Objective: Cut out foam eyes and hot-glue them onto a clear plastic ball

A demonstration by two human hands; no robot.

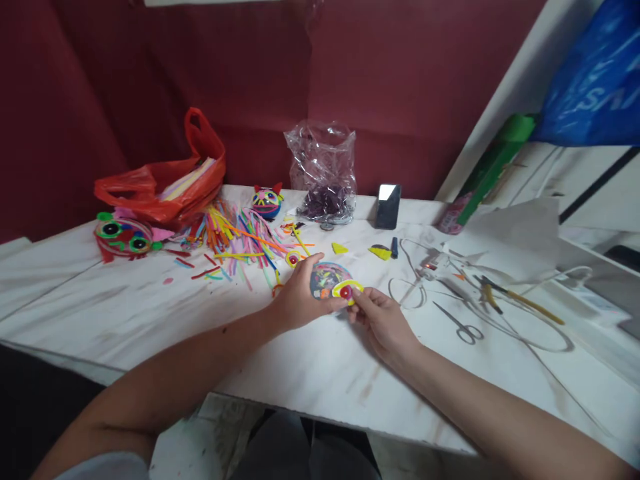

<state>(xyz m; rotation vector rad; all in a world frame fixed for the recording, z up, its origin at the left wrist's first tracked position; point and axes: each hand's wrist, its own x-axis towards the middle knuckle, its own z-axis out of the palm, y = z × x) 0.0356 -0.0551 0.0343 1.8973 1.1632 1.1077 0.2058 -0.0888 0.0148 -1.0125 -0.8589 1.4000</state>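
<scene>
My left hand point(299, 300) is closed round the side of a clear, rounded ball point(324, 275) with coloured scraps showing in it. Between the thumb and fingers of my right hand point(384, 321) is a yellow-rimmed eye piece point(344, 291) with a red centre, held against the ball's near right side. The left thumb reaches to the eye piece too. A similar yellow eye piece point(293, 259) lies just beyond my left hand. Yellow pointed pieces point(339, 248) rest behind the ball.
Pipe cleaners point(235, 233) spill from a red plastic bag point(165, 190) at left. Decorated figures point(125, 237) stand near it. Scissors point(465, 325), pliers point(491, 293), a corded glue gun point(433, 265) and cables lie right. A phone point(388, 207) and clear bag point(325, 180) stand behind.
</scene>
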